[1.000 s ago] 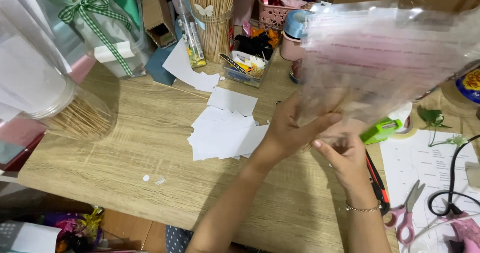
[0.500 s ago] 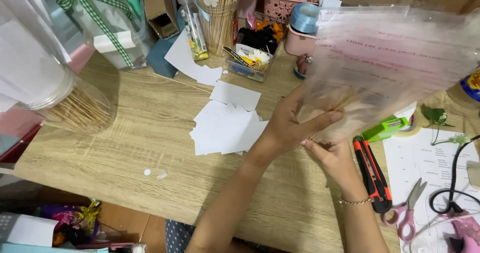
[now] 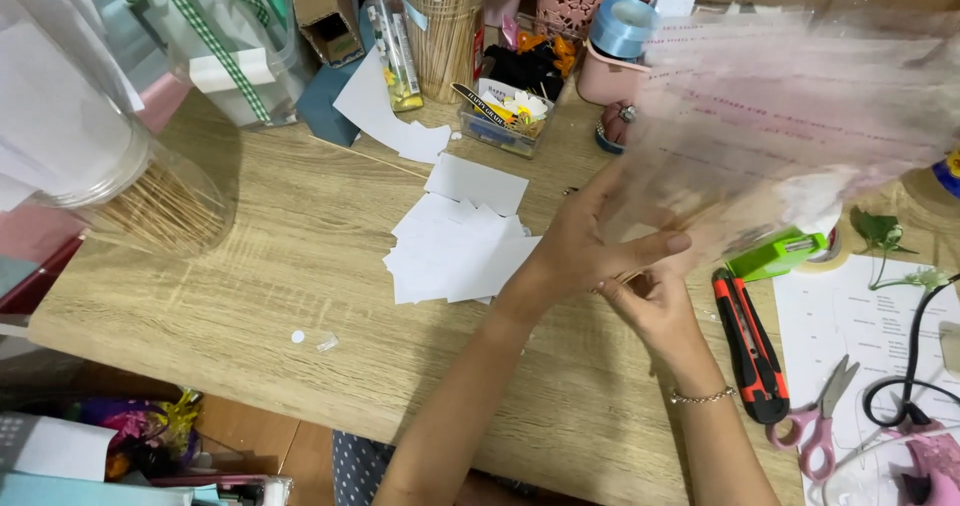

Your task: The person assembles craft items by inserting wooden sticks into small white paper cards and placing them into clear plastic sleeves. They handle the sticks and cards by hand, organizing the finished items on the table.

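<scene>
Both hands meet a little right of the middle of the frame and hold a bundle of clear plastic bags (image 3: 790,116) by its lower corner. The left hand (image 3: 590,251) lies on top, its thumb pressed along the edge of the bundle and its fingers spread flat against the plastic, probably so that the slippery sheets do not slide apart. The right hand (image 3: 655,301) is just under it, with the fingers curled up to pinch the same corner from below; the fingertips are hidden, so I cannot tell how tight this pinch is. The bags rise from the hands to the upper right of the frame and fan out above the table (image 3: 250,296), touching nothing else that I can see. Left of the hands a pile of white paper pieces (image 3: 455,251) lies flat on the wood, near enough to reach. At the lower right lie a red and black cutter (image 3: 750,346), pink scissors (image 3: 825,421) and a green stapler (image 3: 775,254), all on the side of the right hand. At the upper middle stands a cup of wooden sticks (image 3: 445,31), and at the left edge a clear jar (image 3: 150,201) lies on its side with more sticks inside.
</scene>
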